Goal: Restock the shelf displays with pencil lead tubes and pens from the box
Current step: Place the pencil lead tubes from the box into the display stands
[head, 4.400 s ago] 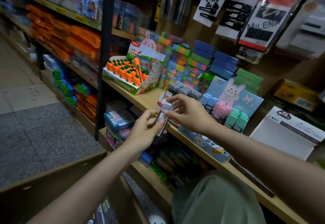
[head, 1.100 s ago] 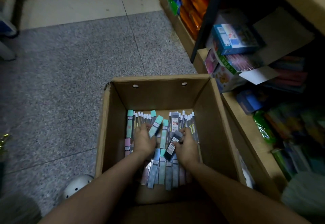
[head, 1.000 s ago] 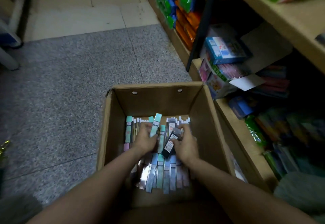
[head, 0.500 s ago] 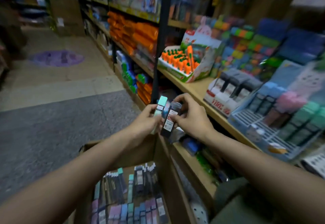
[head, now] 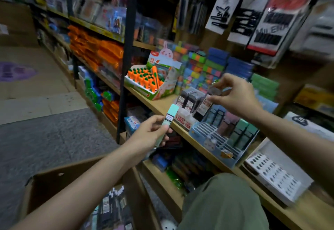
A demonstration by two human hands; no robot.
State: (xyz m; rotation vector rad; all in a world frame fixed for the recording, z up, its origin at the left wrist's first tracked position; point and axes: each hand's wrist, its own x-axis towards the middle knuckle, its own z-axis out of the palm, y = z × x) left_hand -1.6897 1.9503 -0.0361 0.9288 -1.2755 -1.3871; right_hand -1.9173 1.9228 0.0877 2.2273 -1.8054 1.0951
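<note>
Wooden shelf [head: 160,106], front edge: right hand [head: 235,97] pinches dark lead tube [head: 207,101] upright, directly above the grey-tube display [head: 189,101]. Left hand [head: 148,136], lower and farther out, grips mint lead tube [head: 167,121]; box [head: 54,181] below.

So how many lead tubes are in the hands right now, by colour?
Mint tube, held by the left hand: 1
Dark tube, pinched by the right hand: 1
Total: 2
</note>
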